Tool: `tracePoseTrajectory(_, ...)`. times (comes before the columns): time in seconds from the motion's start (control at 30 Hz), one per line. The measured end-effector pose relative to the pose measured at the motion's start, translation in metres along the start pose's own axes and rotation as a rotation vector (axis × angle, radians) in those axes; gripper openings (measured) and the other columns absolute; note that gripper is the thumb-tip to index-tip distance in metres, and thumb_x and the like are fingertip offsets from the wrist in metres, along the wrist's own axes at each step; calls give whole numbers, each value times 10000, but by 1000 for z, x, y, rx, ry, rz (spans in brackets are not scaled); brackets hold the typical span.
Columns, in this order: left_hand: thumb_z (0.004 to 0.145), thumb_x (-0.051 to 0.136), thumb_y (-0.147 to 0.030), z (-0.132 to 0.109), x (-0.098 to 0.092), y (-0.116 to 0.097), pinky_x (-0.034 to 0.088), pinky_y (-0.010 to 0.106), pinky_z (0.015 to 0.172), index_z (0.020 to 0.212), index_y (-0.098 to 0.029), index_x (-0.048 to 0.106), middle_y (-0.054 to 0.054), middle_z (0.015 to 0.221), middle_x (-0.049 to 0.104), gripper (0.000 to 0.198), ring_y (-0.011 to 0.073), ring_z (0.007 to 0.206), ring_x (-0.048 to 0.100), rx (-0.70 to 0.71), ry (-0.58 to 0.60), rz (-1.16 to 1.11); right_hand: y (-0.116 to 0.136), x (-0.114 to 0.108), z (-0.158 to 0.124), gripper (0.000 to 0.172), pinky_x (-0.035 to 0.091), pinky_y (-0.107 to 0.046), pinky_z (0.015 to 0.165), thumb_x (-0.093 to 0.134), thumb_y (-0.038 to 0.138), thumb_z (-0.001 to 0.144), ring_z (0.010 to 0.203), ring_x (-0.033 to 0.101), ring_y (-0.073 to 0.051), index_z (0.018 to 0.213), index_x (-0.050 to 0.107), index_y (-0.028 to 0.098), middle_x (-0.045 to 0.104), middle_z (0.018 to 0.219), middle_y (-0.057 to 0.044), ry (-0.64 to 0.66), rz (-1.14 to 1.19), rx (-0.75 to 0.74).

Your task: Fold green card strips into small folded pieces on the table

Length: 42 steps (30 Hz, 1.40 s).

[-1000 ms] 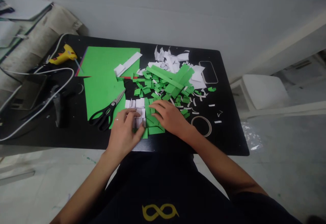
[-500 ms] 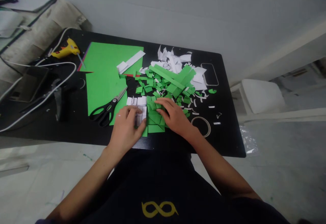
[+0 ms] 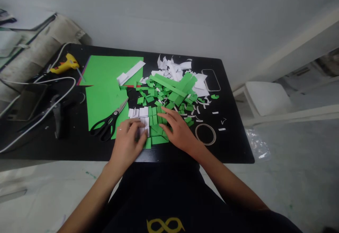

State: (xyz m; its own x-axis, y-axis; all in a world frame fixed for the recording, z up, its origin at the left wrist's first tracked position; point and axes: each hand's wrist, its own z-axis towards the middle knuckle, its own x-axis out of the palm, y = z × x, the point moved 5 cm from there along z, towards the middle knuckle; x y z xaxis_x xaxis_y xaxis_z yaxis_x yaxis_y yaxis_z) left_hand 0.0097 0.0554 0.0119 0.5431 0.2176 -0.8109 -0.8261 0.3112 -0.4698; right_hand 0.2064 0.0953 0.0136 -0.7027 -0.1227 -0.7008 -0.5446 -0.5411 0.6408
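Pieces: green and white paper pieces point(image 3: 155, 129) lie by the near edge of the counter point(image 3: 233, 144), under both hands.
Left hand point(image 3: 126, 141): fingers bent over the white ones; cannot tell whether they pinch or only press.
Right hand point(image 3: 180, 132): flat, fingers spread wide on the green ones.
Open room: bare black top right of the tape ring point(image 3: 205, 134); scissors point(image 3: 108, 123) lie close on the left.
Marking: yellow looped emblem point(image 3: 165, 223) on the dark shirt.
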Motion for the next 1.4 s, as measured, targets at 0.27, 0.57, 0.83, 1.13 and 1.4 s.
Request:
tracePoseTrajectory(0.27,1013,593,-297,-3,-12,20,533,502,1025,1033,-222,670,118,1171,727,109,318,1158,683,-52,-13,-2,-1,-7,-38,318,575,-566,1114,703,122,982,1282,672,-313,1288,702,208,704,1345,-142,86,-29,91)
tracePoseTrajectory(0.57,1022,573,-322,-4,-14,30,558,471,1023,1027,-232,685,104,1156,748,144,290,1137,699,-61,34,-54,-12,-12,-53,348,590,-604,1091,656,80,978,1254,694,-327,1288,708,231,717,1316,-133,18,-73,149)
tracePoseTrajectory(0.83,959,587,-493,6,-52,94,528,609,988,1133,-216,669,198,1160,685,337,446,1147,647,-338,-22,293,-15,-21,-57,383,602,-582,1081,623,104,980,1256,703,-316,1319,681,271,716,1314,-119,-77,14,193)
tracePoseTrajectory(1.13,868,655,-680,5,-40,122,508,675,967,1299,-171,624,262,1232,635,667,512,1159,616,-415,84,366,-20,-32,-70,375,600,-558,1092,674,168,974,1249,719,-320,1339,655,249,740,1321,-122,-135,82,261)
tracePoseTrajectory(1.4,889,608,-462,12,-39,115,544,592,980,1137,-187,711,197,1111,739,384,432,1083,657,-372,69,256,-25,-24,-75,498,542,-576,1175,640,91,951,1364,660,-312,1413,620,273,691,1438,-107,-64,73,281)
